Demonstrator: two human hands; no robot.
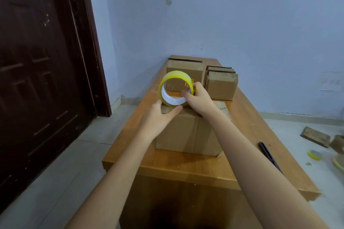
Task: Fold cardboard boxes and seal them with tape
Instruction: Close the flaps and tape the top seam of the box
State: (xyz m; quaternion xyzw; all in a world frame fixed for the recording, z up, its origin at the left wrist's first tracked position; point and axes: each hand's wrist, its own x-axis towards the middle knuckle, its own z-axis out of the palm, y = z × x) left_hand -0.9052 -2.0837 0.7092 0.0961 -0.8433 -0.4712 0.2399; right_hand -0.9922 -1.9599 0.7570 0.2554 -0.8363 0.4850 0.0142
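A folded cardboard box (pixel 188 134) stands in the middle of the wooden table (pixel 178 165). A yellow tape roll (pixel 168 80) stands on edge at the box's far top edge. My right hand (pixel 199 98) grips the roll's right side, thumb inside the white core. My left hand (pixel 158 117) lies on the box top with straight fingers, thumb and forefinger touching the bottom of the roll.
Two stacks of flat cardboard boxes (pixel 186 72) (pixel 221 83) stand at the table's far end. Black scissors (pixel 268 152) lie near the right edge. On the floor at right are cardboard scraps (pixel 314 136) and another tape roll (pixel 314 155). A dark door (pixel 42 61) is left.
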